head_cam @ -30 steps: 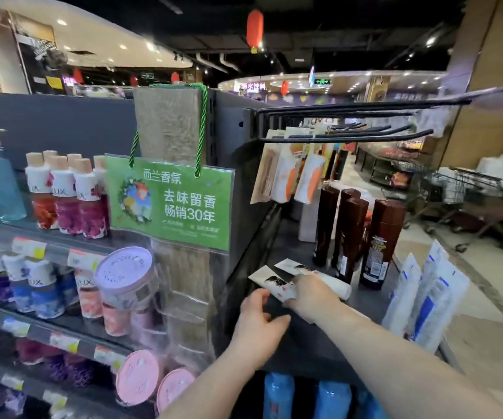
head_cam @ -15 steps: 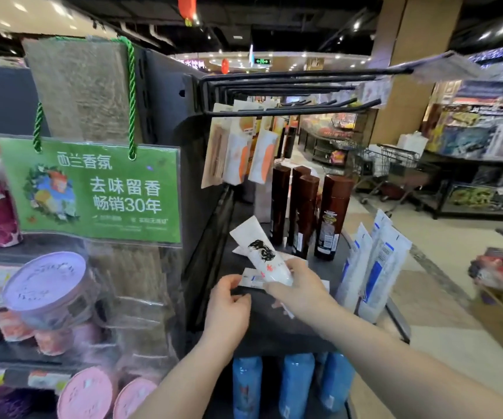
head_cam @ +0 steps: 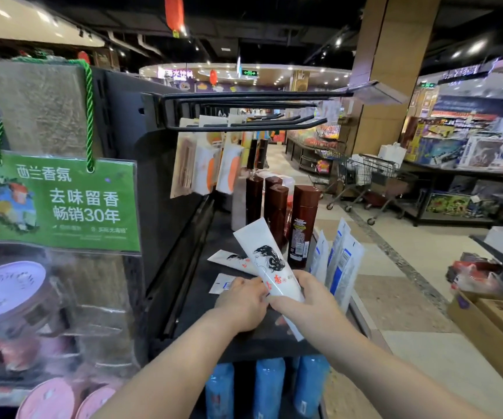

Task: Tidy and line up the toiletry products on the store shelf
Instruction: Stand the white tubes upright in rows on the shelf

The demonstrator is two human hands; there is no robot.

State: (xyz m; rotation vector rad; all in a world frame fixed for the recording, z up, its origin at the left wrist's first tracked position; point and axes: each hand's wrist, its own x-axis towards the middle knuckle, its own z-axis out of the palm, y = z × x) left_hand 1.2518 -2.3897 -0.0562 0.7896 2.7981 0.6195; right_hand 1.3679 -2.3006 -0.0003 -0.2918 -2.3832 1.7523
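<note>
White tube (head_cam: 267, 261) held tilted above shelf (head_cam: 202, 297). Right hand (head_cam: 307, 300) fingers clamped round its lower half; left hand (head_cam: 241, 300) fingers curl against its edge, grip unclear. Step: gathering strays. Next, probably: set it square beside second tube (head_cam: 229, 261), clear of brown bottles (head_cam: 303, 225).

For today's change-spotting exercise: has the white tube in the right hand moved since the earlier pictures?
Yes. The white tube rose off the shelf, its end now tilted toward the brown bottles.

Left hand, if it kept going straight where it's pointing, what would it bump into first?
Probably the white tube that the right hand holds; the left hand looks almost against it, though depth is unclear.
</note>
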